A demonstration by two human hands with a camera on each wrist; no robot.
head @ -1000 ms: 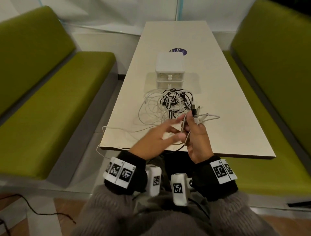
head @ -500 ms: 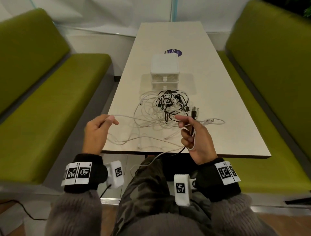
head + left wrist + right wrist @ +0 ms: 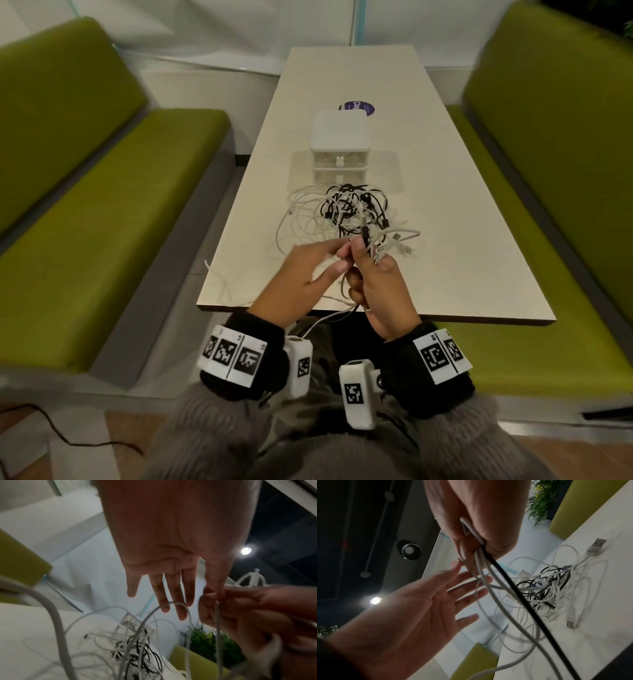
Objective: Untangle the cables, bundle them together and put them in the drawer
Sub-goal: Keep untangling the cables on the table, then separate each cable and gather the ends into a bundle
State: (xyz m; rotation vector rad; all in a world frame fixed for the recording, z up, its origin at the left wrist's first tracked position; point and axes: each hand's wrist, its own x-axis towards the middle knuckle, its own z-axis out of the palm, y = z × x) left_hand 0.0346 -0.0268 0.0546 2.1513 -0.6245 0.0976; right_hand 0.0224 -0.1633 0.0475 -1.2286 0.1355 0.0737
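Note:
A tangle of white and black cables point(image 3: 349, 209) point(image 3: 137, 649) point(image 3: 544, 588) lies on the cream table point(image 3: 462, 257), just in front of a small white two-drawer unit point(image 3: 339, 137) with both drawers closed. My right hand point(image 3: 376, 284) point(image 3: 476, 513) is raised above the table's near edge and grips a bunch of white strands and one black strand. My left hand point(image 3: 301, 270) point(image 3: 171, 547) is right beside it, fingers straight and spread, its thumb tip touching the right hand's fingers where a white cable hangs down. Loose USB plugs point(image 3: 597, 545) lie right of the tangle.
Green benches run along the left point(image 3: 102, 205) and right point(image 3: 565, 171) of the table. A blue round sticker point(image 3: 356, 107) sits behind the drawer unit. White cable loops point(image 3: 219, 284) hang over the table's front-left edge. A black cord point(image 3: 51, 428) lies on the floor.
Half a second ago my left hand was out to the left, pulling a white cable taut. It has swung back to the right hand with its fingers spread. The right hand kept its grip.

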